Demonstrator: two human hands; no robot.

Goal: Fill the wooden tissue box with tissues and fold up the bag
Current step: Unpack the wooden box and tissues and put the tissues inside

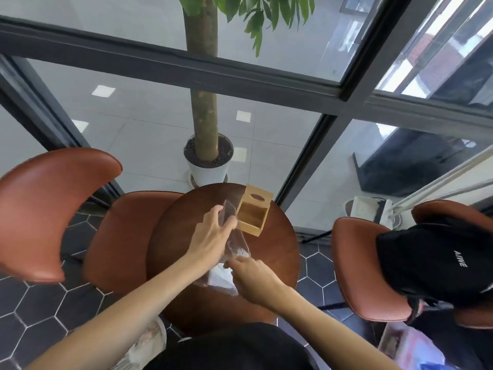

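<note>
A round dark wooden table [277,252] carries the work. On its far side stands the wooden tissue box [253,216], light in colour, with its hinged lid [258,197] raised upright at the far edge; an oval slot shows in the lid. The box interior appears open to view, and no tissue can be made out inside it.

A clear plastic bag [236,243] stretches from just beside the near left corner of the box toward the person. The left hand [213,231] grips the far end of the bag, fingers curled round the film close to the box. The right hand [252,276] pinches the near part of the bag, its fingers bent onto the plastic. A white stack of tissues [220,279] lies on the table under the near end of the bag, between the two forearms; whether it sits inside the film or beneath it cannot be determined.

Brown leather chairs stand around the table: one chair [53,206] at the left and another chair [368,265] at the right, the latter bearing a black backpack [437,265] with white lettering. Beyond the table, behind a glass partition [293,84] with dark frames, a potted tree [206,156] stands in a white pot on pale floor tiles.
</note>
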